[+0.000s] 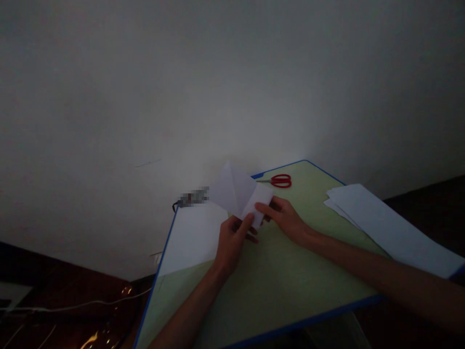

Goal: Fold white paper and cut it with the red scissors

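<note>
Both my hands hold a folded sheet of white paper (236, 186) raised above the table. Creases run across its spread part, and a narrow folded flap lies on its near right side. My left hand (234, 237) grips the lower edge, thumb on top and fingers underneath. On the right edge, my right hand (283, 213) pinches the folded flap between thumb and fingers. Behind the paper, red-handled scissors (281, 181) lie on the table, blades pointing left. A flat white sheet (192, 240) rests on the table to the left of my left hand.
The pale green table (286, 281) has a blue rim and stands against a grey wall (218, 87). White sheets (392, 228) lie stacked along its right edge. A blurred-out object (194, 197) sits at the back left corner. A white cable (94, 304) runs along the left.
</note>
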Motion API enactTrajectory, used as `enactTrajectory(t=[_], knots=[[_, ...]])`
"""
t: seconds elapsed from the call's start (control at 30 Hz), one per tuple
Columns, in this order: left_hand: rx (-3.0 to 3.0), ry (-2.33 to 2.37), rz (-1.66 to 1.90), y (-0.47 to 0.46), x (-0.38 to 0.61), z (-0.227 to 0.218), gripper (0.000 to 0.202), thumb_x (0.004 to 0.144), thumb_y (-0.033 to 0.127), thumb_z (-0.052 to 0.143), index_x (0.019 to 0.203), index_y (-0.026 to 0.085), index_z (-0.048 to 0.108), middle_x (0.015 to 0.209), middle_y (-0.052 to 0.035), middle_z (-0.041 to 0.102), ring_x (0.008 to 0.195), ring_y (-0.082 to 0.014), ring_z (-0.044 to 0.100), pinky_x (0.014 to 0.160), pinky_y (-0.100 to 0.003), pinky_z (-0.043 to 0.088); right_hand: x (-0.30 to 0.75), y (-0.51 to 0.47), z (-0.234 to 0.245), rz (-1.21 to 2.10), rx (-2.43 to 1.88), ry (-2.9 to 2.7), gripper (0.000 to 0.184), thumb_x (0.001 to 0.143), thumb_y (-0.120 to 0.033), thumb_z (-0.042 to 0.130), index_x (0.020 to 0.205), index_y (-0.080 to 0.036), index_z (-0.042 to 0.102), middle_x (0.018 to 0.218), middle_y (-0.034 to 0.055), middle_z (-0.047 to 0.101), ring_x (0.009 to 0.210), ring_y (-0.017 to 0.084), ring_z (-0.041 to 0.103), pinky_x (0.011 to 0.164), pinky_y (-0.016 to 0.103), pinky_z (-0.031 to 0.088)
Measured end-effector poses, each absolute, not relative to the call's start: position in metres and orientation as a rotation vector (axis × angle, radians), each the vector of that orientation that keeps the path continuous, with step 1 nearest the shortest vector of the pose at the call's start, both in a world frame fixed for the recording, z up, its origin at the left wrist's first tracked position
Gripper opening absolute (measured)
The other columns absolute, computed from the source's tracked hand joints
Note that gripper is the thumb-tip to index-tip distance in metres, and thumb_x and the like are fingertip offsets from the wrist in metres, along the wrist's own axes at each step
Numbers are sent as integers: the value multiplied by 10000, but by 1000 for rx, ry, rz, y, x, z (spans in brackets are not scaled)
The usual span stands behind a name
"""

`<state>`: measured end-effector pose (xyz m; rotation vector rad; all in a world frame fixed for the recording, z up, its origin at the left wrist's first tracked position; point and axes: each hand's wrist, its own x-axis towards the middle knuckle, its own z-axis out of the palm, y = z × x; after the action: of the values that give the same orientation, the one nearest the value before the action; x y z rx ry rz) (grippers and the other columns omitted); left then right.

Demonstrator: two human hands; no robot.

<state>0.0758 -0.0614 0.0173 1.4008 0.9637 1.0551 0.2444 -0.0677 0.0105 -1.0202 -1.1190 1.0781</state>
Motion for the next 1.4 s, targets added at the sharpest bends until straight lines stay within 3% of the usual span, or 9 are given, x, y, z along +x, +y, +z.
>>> enactTrajectory(t=[0.2,0.37,0.5,0.63,0.77,0.93,1.07,1.17,1.4], knots=[[1131,902,1391,-45,61,25,341,789,462,767,908,153,688,853,-45,708,753,-188,670,632,-293,573,258,-56,3,1055,-1032,-1129,362,722,-382,773,1014,-176,715,979,71,758,857,231,670,744,357,526],[1201,873,1347,-30,39,44,416,838,497,684,1111,183,701,994,-92,767,886,-219,694,685,-271,517,271,-56,8,1091,-1084,-1383,270,736,-336,716,945,-164,729,890,58,748,770,217,659,641,314,499],[1531,976,987,-33,33,50,349,823,448,751,1044,179,765,997,-104,784,877,-226,705,691,-260,502,274,-64,15,1141,-1076,-1629,238,745,-290,694,929,-152,755,880,52,751,759,216,660,631,299,492],[1786,942,617,-43,36,48,329,837,494,738,900,178,800,857,-83,776,720,-210,692,602,-252,485,272,-70,19,1168,-1038,-1742,268,761,-272,701,997,-161,764,945,53,762,846,241,678,706,322,516],[1730,910,497,-46,35,47,367,875,516,696,964,174,795,844,-83,773,669,-195,687,578,-250,487,272,-68,21,1133,-1038,-1664,248,786,-353,756,952,-169,737,862,36,721,779,210,658,646,295,497],[1521,885,591,-46,36,48,390,829,514,753,1024,177,769,885,-101,781,680,-196,703,576,-246,501,275,-66,23,1181,-1035,-1551,318,777,-395,797,1003,-180,738,866,34,716,746,192,661,627,286,495],[1448,913,759,-47,42,46,338,771,483,811,894,171,769,802,-81,768,638,-179,679,533,-226,472,275,-69,25,1174,-1048,-1614,303,776,-394,801,987,-180,761,878,42,730,741,193,666,615,282,498],[1417,937,825,-47,44,43,288,754,443,829,806,166,772,780,-70,769,627,-164,675,543,-224,476,275,-69,25,1157,-1037,-1605,338,770,-381,809,1044,-190,757,979,58,753,840,223,700,696,315,545],[1390,931,915,-48,48,38,249,720,361,868,853,161,801,859,-88,803,736,-188,729,671,-260,549,278,-64,22,930,-1044,-1595,479,775,-383,818,1230,-269,718,1209,72,732,1017,270,697,808,400,593]])
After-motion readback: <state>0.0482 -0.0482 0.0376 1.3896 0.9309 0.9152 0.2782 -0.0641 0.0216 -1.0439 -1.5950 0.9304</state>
